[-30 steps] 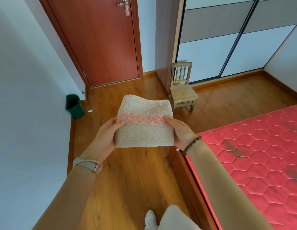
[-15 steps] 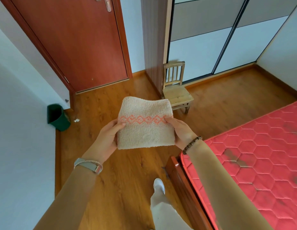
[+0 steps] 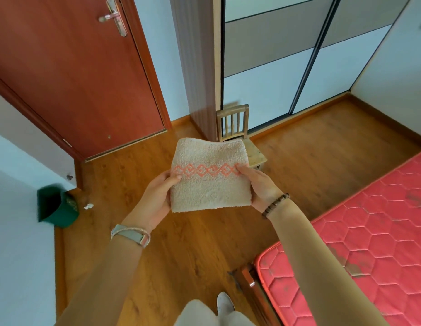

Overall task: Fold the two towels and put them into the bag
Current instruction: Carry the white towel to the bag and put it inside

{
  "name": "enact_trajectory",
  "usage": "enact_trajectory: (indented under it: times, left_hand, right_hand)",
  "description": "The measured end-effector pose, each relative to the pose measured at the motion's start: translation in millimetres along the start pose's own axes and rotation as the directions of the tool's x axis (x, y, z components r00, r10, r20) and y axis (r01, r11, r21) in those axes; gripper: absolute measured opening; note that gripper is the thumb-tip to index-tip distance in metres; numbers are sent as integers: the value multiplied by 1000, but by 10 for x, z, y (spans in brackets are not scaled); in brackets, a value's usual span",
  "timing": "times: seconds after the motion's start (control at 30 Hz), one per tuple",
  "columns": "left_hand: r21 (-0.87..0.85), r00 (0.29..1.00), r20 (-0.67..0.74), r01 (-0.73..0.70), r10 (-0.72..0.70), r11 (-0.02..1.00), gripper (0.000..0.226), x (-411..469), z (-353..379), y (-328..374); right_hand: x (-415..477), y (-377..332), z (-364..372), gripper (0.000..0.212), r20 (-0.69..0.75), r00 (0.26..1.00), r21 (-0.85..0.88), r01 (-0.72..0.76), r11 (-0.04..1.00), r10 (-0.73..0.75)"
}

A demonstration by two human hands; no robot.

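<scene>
Folded towel (image 3: pixel 210 175) held above the floor (image 3: pixel 181 243): left hand (image 3: pixel 157 198) grips its 9 o'clock edge, right hand (image 3: pixel 261 187) its 3 o'clock edge, fingers (image 3: pixel 244 170) curled round it. Folding of this 1 appears finished; next move requires finding the bag, not in view.

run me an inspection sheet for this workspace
surface: wooden floor; no table in view
job's things: one folded beige towel with a pink diamond band, held in the air; second towel and bag not seen
clutter: green bin by the wall, white scrap beside it
hands: left hand grips the towel's left edge, right hand its right edge
cables: nothing seen
surroundings: red mattress at right, wooden chair, red door, sliding wardrobe
</scene>
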State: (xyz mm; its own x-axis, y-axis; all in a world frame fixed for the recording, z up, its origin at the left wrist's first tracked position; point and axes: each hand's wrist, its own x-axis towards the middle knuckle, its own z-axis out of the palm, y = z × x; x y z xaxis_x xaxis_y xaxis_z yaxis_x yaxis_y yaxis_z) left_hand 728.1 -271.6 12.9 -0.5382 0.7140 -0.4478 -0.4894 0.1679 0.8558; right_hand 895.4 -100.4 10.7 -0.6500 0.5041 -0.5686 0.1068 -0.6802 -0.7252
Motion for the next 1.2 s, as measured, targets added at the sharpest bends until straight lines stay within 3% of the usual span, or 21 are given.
enact_trajectory:
  times: [0.2,0.37,0.5,0.63,0.8,1.2]
  left_hand:
    - [36,994,100,42,-46,998,27,732,267,286]
    - [107,976,188,93,-112,990,26,1517,504,524]
    - [171,950,271,108,-152,979,26,2155,755,783]
    - [217,909,364,128,-202,968,38,2770,965,1082]
    - [277,849,451,160,-275,948,36,3375,1333,1256]
    - [464,694,561,188,-452,866,36,4007,2502,953]
  right_hand:
    - [510,-354,-196,42,-102,995,59,-12,998,18]
    - [927,-662,-370,35,-194,981,146,34,989,-5]
    - [1257,-994,-454,15,-272,960,170,116,979,-66]
    - [1527,-1317,-463,19,-352,933,209,156,965,-75]
    - [1730,-1552,-619,23,-454,887,250,220,943,-87]
    - [1694,-1707,-1398,20,-668,732,294,424,857,-134]
